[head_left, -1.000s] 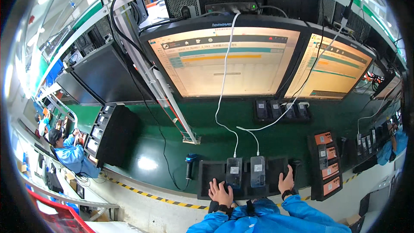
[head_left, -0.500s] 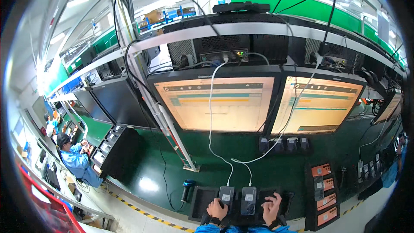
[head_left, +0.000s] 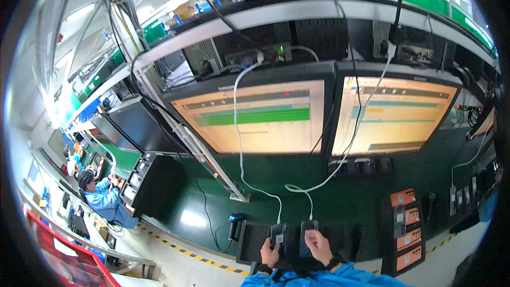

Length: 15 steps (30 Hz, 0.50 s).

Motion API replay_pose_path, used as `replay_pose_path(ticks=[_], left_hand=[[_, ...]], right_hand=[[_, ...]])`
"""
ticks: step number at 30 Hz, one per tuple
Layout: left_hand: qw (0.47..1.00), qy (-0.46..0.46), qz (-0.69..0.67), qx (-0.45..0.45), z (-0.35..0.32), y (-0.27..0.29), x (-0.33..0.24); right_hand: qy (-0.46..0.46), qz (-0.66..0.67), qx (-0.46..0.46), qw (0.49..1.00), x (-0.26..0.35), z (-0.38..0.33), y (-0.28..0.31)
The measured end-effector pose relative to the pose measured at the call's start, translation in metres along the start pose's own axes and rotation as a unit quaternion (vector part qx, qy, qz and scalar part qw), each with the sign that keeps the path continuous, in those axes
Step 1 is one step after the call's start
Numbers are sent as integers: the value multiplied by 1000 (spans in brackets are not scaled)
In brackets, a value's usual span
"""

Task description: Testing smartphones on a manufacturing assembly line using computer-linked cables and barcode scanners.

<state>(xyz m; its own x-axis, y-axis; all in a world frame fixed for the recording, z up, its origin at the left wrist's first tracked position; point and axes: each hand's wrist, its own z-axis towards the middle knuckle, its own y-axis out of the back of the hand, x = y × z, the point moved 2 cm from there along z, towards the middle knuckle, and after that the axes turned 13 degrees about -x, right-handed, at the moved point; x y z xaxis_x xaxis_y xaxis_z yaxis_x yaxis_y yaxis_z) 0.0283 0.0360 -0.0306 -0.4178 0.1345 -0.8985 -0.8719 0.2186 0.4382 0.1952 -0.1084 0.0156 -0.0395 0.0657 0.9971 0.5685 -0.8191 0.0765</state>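
Note:
Two dark smartphones lie side by side in a black tray [head_left: 247, 240] in front of me, each with a white cable plugged into its top end. My left hand [head_left: 269, 254] grips the lower left side of the left smartphone [head_left: 279, 230], which has a small white label. Over the lower part of the right smartphone [head_left: 309, 226] is my right hand [head_left: 319, 247], its fingers bent toward the surface. Those fingers are blurred, and whether they touch the phone cannot be made out. One white cable [head_left: 240, 149] runs up past the left monitor; the other cable [head_left: 340, 166] loops on the bench.
A handheld scanner [head_left: 234, 226] stands left of the tray. Rightward is a black rack [head_left: 389, 263] of orange-backed devices. Two lit monitors [head_left: 249, 119] and more phones [head_left: 366, 167] stand behind. A metal post [head_left: 215, 172] rises from the green bench. A co-worker [head_left: 103, 199] sits far left.
My right hand has moved left, from beside the right smartphone to over it. Green bars have replaced the yellow one on the left monitor. The head view has shifted slightly.

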Motion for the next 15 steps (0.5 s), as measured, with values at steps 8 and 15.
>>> replay_pose_path(ticks=[8,15], left_hand=[[993,-49,-62,91,-24,24,-48],[988,-13,-84,126,-5,32,-37]], right_hand=[[185,-116,-29,975,29,34,-98],[43,-133,-129,982,19,37,-112]])
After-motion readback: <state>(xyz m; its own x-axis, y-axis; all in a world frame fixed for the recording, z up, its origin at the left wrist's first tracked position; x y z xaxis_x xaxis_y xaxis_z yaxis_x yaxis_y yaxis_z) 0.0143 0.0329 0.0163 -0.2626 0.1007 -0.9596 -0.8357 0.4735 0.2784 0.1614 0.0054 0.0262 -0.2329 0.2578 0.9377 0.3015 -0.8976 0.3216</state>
